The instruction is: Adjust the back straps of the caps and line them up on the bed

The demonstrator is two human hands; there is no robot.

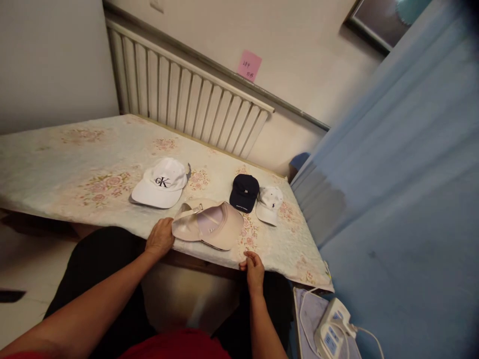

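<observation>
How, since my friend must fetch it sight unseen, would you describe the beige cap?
In front of the radiator spreads a flowered cloth; go to its near edge, beside the left hand. The beige cap there shows its pale inside and back strap, while the white big-logo cap, the navy cap and the white small-logo cap show their outsides.
</observation>
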